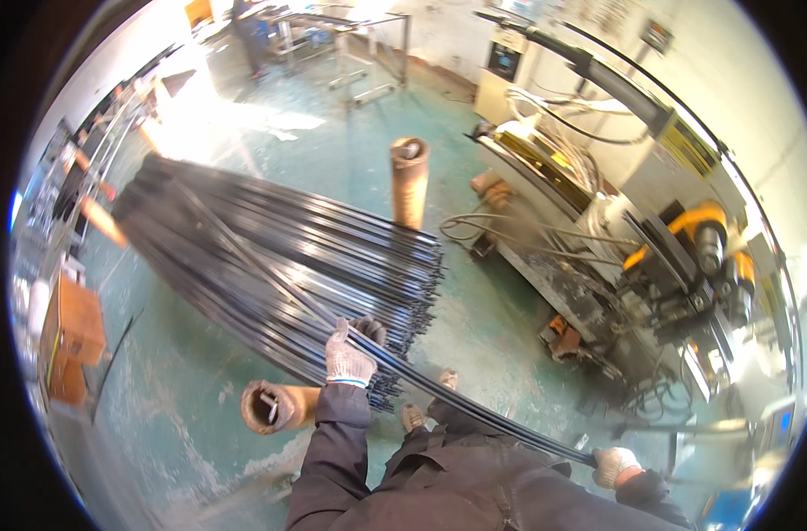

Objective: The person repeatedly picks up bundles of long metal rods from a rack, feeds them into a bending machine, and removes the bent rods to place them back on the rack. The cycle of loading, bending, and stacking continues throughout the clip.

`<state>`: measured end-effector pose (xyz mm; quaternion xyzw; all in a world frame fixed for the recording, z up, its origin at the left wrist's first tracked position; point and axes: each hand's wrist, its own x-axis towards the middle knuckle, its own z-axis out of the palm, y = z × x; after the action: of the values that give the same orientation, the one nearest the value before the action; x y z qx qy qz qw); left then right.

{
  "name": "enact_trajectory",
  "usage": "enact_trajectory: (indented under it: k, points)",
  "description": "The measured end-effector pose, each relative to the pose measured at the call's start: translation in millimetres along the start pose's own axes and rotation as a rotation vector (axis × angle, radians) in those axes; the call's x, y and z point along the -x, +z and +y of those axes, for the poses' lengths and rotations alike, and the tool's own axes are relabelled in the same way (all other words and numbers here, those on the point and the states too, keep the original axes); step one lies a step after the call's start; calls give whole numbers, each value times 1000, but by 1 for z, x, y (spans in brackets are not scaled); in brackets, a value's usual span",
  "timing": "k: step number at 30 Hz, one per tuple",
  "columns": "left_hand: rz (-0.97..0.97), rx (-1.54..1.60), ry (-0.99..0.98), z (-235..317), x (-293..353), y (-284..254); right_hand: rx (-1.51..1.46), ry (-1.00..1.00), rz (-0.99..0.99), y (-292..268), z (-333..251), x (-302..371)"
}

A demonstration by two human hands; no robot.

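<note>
My left hand [347, 357], in a whitish knit glove, is closed around a few long thin black rods [474, 411] near the front edge of a large pile of similar rods [297, 257]. My right hand [615, 466], gloved too, grips the same rods at their end, at the lower right. The held rods slant across my body and run back over the pile toward the far left. I cannot tell whether they are solid or hollow. The pile's near ends are uneven.
Brown cylinders [410, 181] stand at the pile's right side and, as another cylinder [275, 407], at its near left. Machinery with yellow-and-black parts [700, 226] and loose cables [545, 234] fills the right. Cardboard boxes [76, 323] sit at left; a metal-frame table [342, 35] stands far back.
</note>
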<state>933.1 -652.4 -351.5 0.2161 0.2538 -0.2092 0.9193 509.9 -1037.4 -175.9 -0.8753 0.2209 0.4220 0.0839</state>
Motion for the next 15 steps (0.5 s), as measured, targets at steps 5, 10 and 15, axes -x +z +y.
enact_trajectory:
  k: [5, 10, 15]
  points:
    - [-177, -278, -81, -58, 17, 33, -321, 78, 601, 43, -31, -41]
    - [-168, -305, -169, -111, 42, 104, -338, 275, 652, 69, 102, -51]
    - [-540, -252, 50, -60, 38, 253, -402, 636, 944, 137, 296, -25]
